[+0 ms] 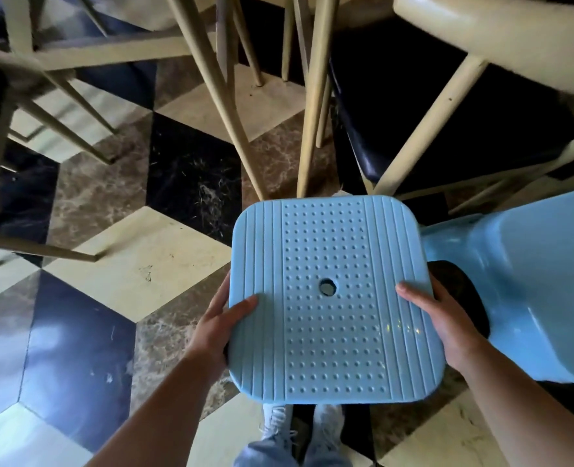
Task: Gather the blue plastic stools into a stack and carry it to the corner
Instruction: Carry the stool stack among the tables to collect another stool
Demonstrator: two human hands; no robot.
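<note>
- Stools number two, both blue plastic: a held stool (pixel 334 298) at centre frame, seat up toward the camera, and a second stool (pixel 521 291) just beside it on the right, tipped so its glossy side and a dark oval cutout show.
- Pale wooden chairs (pixel 440 106) with dark seats stand beyond, on a floor (pixel 137 264) of cream, brown and black tiles.
- The seat's ribbed bands and dotted strip run away from the person, with a round hole near its middle.
- Left hand (pixel 220 323) grips the seat's left edge, thumb on top, fingers curled beneath.
- Right hand (pixel 447 323) mirrors it on the right edge, thumb pressed on the ribs.
</note>
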